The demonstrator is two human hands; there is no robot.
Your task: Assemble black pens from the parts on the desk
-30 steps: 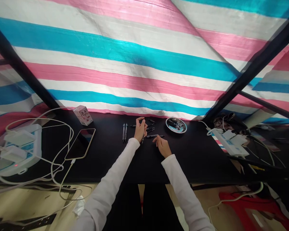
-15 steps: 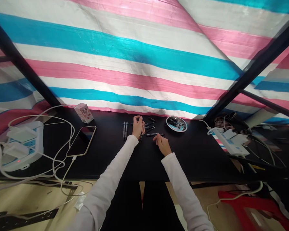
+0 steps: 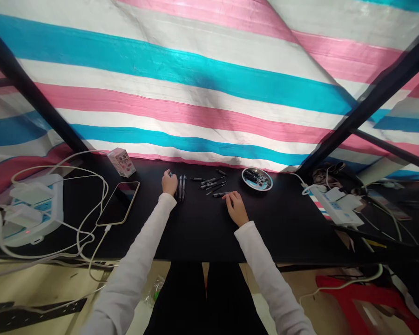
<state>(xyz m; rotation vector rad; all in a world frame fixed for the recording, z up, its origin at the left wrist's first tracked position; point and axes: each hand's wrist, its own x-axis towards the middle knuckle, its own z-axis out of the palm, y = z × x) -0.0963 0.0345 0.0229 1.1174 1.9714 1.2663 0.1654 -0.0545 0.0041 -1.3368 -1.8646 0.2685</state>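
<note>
My left hand is closed on a pen, mostly hidden by the fingers, with its bluish end showing at the top. Just right of that hand, two clear-barrelled pens lie side by side, pointing away from me. My right hand rests on the table with curled fingers, its thumb and fingertips on the right end of a dark pen barrel. Between the hands are several loose pen parts, including dark barrels and thin refills.
A round metal dish holding pen parts stands at the back right. To the left are a phone on a cable, a small patterned box and a power strip with looping cords. Another power strip lies at right.
My left hand has moved left with the pen, from above the loose parts to beside the two pens. My right hand stays nearly in place, its fingertips now over the barrel's end.
</note>
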